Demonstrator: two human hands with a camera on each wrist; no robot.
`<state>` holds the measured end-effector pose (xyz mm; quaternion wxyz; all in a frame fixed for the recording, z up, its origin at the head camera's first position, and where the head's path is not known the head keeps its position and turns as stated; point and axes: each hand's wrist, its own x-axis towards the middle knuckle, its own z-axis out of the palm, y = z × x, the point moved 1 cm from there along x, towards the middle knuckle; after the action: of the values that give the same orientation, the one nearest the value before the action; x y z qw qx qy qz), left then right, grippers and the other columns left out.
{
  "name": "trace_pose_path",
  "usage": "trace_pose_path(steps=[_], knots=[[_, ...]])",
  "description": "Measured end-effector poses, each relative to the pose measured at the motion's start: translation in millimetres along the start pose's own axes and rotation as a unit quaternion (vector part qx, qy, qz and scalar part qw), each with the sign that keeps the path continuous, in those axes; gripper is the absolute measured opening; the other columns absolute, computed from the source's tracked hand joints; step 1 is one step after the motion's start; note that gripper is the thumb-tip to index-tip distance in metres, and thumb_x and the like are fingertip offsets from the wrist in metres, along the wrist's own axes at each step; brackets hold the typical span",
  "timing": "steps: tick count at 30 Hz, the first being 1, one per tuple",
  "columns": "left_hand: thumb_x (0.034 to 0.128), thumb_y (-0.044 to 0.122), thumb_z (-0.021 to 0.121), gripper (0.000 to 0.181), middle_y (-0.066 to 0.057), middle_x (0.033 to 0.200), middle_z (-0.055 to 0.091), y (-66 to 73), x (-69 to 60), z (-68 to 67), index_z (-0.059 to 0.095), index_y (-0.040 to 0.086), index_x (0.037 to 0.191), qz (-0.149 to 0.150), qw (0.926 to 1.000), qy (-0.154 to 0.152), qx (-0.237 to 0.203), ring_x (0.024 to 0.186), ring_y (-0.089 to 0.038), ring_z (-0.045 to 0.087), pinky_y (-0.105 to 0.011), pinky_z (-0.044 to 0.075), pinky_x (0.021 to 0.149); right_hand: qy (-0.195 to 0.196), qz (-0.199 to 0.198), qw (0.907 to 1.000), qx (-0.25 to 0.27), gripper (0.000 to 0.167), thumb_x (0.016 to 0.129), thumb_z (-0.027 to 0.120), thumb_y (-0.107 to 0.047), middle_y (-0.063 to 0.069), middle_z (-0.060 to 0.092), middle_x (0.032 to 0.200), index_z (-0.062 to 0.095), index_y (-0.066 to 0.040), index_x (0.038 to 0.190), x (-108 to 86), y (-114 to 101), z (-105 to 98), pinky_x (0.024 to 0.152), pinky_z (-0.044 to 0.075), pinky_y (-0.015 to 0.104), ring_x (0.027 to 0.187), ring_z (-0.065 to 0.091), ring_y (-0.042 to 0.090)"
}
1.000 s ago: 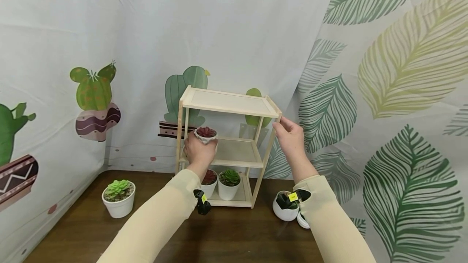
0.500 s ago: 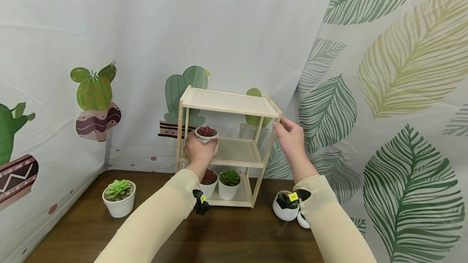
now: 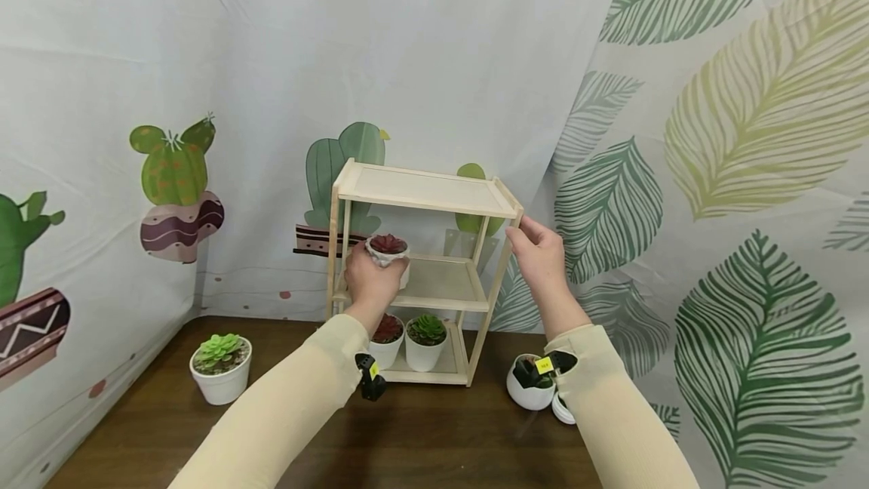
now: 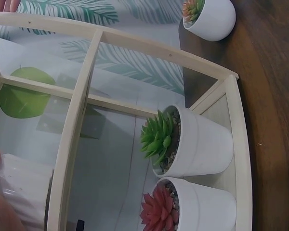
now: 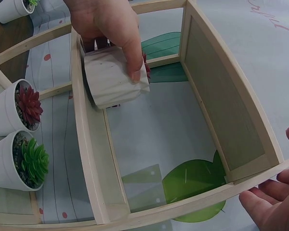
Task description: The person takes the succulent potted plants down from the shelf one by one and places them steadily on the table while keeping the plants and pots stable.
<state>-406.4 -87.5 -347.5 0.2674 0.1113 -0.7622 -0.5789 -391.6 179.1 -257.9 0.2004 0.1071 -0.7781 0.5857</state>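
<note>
My left hand (image 3: 370,281) grips a white pot (image 5: 113,79) with a red succulent (image 3: 388,244). The pot is upright at the left part of the middle shelf of a three-tier wooden rack (image 3: 421,187); its base is right by the board, and whether it touches is hard to tell. My right hand (image 3: 541,251) holds the rack's right front post near the top, fingertips against the wood in the right wrist view. On the bottom shelf, a potted green succulent (image 4: 202,142) stands beside another potted red succulent (image 4: 204,207).
A white pot with a light green succulent (image 3: 220,387) stands on the brown table (image 3: 434,436) at left. Right of the rack, a white faceted pot (image 3: 529,395) and a smaller white pot (image 3: 562,410) are partly hidden by the right arm. Printed cloth hangs behind.
My left hand has shifted slightly to the right along the middle shelf with the potted red succulent. The right hand stays in place on the rack.
</note>
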Motion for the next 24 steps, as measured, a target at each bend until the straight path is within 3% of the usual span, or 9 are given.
trace_pose_path(steps=[14,24], knots=[[0.0839,0.035,0.083,0.081,-0.019,0.141,0.051,4.8,-5.3,-9.6,0.043,0.007,0.149,0.024,0.9995,-0.013,-0.016,0.133,-0.039,0.048,-0.057,0.038,0.114,0.006,0.004,1.0,-0.004,0.052,0.101,0.061,-0.033,0.012,0.059,0.149,0.057,-0.011,0.147,-0.5,-0.7,0.8,0.111,0.05,0.043,0.136,0.058,0.027],[0.0858,0.038,0.082,0.09,-0.017,0.15,0.046,8.0,-13.0,-24.8,0.033,0.008,0.156,0.013,0.9969,-0.072,-0.029,0.139,-0.035,0.047,-0.051,0.044,0.114,0.009,0.003,1.0,-0.001,0.051,0.102,0.061,-0.032,0.013,0.058,0.15,0.056,-0.011,0.148,-0.9,2.0,1.0,0.111,0.05,0.043,0.136,0.057,0.028]])
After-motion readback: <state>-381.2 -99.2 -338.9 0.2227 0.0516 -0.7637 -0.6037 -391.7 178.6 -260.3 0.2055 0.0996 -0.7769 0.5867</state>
